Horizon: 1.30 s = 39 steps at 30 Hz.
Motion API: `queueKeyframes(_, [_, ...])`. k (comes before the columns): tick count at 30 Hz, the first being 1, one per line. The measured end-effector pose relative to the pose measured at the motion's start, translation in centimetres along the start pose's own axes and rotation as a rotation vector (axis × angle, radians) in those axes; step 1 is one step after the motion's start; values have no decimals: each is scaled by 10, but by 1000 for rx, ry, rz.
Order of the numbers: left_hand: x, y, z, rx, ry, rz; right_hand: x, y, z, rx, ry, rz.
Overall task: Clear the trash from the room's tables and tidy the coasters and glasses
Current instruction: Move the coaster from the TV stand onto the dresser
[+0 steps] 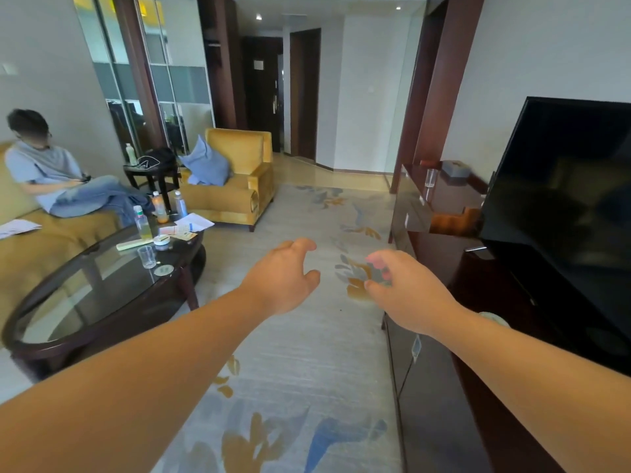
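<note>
Head view shows both your arms stretched out over the patterned carpet (307,353), between the oval glass coffee table (68,312) on your left and the dark wooden TV cabinet (440,213) on your right. Your left hand (281,278) is loosely open, fingers curled, holding nothing. Your right hand (406,291) is also empty, fingers spread and partly bent. On the coffee table stand a clear drinking glass (147,257) with a round coaster (164,270) just beside it, three drink bottles (159,208), loose papers (193,222) and small wrappers (183,235). Another glass (431,178) stands on the far end of the TV cabinet, near a grey tissue box (456,169). A second coaster (495,318) peeks out on the cabinet behind your right forearm. A person (51,175) sits on the yellow sofa (30,247).
</note>
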State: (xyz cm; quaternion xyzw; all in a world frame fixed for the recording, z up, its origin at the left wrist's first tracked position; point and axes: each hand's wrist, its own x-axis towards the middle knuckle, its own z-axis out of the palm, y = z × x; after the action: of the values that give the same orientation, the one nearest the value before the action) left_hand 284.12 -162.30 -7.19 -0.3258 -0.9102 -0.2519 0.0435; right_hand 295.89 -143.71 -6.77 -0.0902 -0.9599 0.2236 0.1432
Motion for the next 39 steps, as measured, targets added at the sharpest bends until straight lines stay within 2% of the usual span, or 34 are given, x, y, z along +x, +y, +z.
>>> queueKeyframes(7, [32,-27,20,-64,-52,28,27,1,24,-34,-35,40])
queueKeyframes(13, [70,-19,60,-112,-102,71,45,40,22,-75,-33,106])
queueKeyframes(24, [186,62,125,-81,-176,200,84,175,-20,3,79,263])
queueKeyframes(32, [233,135,212,-106,-325,411,83,262,-37,-8,104,459])
queueKeyframes(39, [295,161,277,-141,-436,534,90,322,-35,-29,144,672])
